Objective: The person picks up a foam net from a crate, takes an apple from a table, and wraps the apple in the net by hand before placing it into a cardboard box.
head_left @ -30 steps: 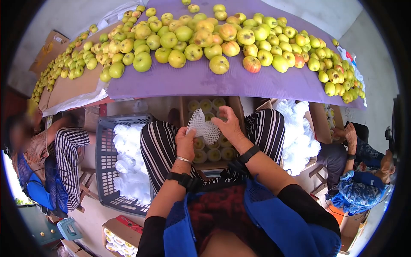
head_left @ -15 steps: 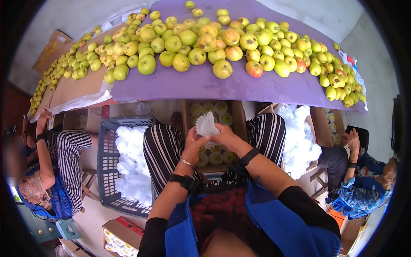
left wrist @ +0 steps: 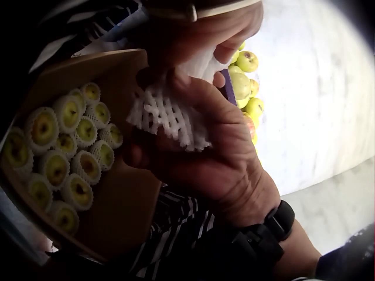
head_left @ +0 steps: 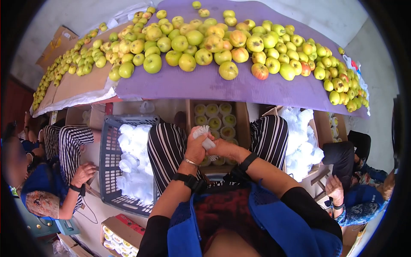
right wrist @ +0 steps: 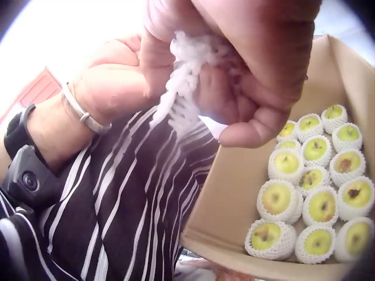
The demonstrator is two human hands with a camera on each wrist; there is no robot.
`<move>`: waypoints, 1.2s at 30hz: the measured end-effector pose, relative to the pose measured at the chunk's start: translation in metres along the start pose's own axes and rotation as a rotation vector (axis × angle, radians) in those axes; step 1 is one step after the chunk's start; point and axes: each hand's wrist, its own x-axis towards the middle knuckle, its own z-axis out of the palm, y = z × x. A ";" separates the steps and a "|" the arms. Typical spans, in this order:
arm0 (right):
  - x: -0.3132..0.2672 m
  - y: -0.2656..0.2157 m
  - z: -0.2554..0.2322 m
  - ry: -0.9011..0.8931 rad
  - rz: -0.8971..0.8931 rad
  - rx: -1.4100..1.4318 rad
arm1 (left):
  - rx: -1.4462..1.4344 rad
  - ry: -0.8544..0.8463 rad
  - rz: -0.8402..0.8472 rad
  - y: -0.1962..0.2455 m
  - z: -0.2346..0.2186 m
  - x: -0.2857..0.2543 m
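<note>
Both hands meet above the lap, over the near left part of the open box (head_left: 242,128). The left hand (head_left: 196,145) grips a bunched white foam net (head_left: 204,136), which pokes out between thumb and fingers. Against it, the right hand (head_left: 223,149) pinches the lower part of the net. In the right wrist view the net (right wrist: 186,79) hangs crumpled from the right hand's curled fingers (right wrist: 252,111). Whether anything is inside the net is hidden. Below, netted apples (right wrist: 317,208) stand in rows in the box.
Loose apples (head_left: 214,43) cover the purple-topped table (head_left: 180,88) ahead. A dark crate (head_left: 112,171) of foam nets stands left, more nets (head_left: 295,141) right. People sit at both sides. A box of wrapped apples (head_left: 115,240) lies at lower left.
The foam net, earlier spread between the hands, is now bunched up in them, and the hands have come together lower. The people at both sides have moved their arms.
</note>
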 end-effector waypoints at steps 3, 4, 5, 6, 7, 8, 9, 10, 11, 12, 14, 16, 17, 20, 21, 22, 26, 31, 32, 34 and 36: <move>-0.003 -0.003 0.001 0.027 -0.036 -0.125 | -0.022 0.004 0.034 0.004 0.008 0.000; -0.008 -0.010 0.002 0.009 -0.050 -0.079 | -0.028 0.012 0.030 0.004 0.007 0.000; -0.011 -0.014 0.003 -0.009 -0.064 -0.033 | -0.033 0.020 0.027 0.004 0.006 0.000; -0.008 -0.012 0.002 -0.011 -0.072 -0.040 | -0.033 0.017 0.037 0.005 0.006 0.000; -0.003 -0.006 0.000 -0.053 -0.027 -0.049 | -0.072 0.023 0.048 0.005 0.005 0.000; 0.000 -0.003 0.000 -0.096 0.019 -0.059 | -0.113 0.031 0.059 0.005 0.004 0.000; 0.002 -0.001 0.002 -0.010 -0.024 -0.188 | -0.086 0.017 0.073 0.004 0.001 0.000; 0.005 0.004 0.004 -0.012 -0.030 -0.197 | -0.088 0.016 0.084 0.005 0.001 -0.001; 0.009 0.010 0.006 0.061 -0.092 -0.268 | -0.096 0.007 0.072 0.006 0.003 -0.002; 0.012 0.015 0.006 0.136 -0.154 -0.339 | -0.104 -0.003 0.059 0.007 0.005 -0.002; 0.015 0.007 0.014 0.179 -0.131 -0.409 | -0.078 0.025 0.045 0.010 0.011 -0.004; 0.015 0.001 0.019 0.202 -0.103 -0.635 | 0.037 0.027 0.026 0.009 0.011 -0.004; 0.015 -0.001 0.021 0.203 -0.095 -0.635 | 0.032 0.027 0.020 0.010 0.011 -0.004; 0.019 0.009 0.026 0.224 -0.332 -0.512 | 0.054 -0.024 0.075 0.010 0.013 -0.012; 0.031 0.021 0.025 0.230 -0.414 -0.520 | 0.136 -0.045 0.103 0.011 0.014 -0.013; 0.033 0.019 0.026 0.237 -0.499 -0.529 | 0.218 -0.069 0.132 0.010 0.013 -0.013; 0.027 0.008 0.014 0.084 -0.462 -0.556 | 0.589 -0.223 0.064 0.011 0.014 -0.018; 0.035 0.013 0.007 -0.130 -0.436 -0.584 | 0.666 -0.327 0.219 0.004 0.020 -0.011; 0.039 0.024 0.006 -0.135 -0.431 -0.582 | 0.673 -0.350 0.226 0.003 0.020 -0.010; 0.048 0.044 0.007 0.063 -0.642 -0.515 | 0.672 -0.389 0.171 0.001 0.017 -0.007; 0.053 0.048 0.006 0.033 -0.485 -0.585 | 0.671 -0.429 0.116 -0.001 0.016 -0.006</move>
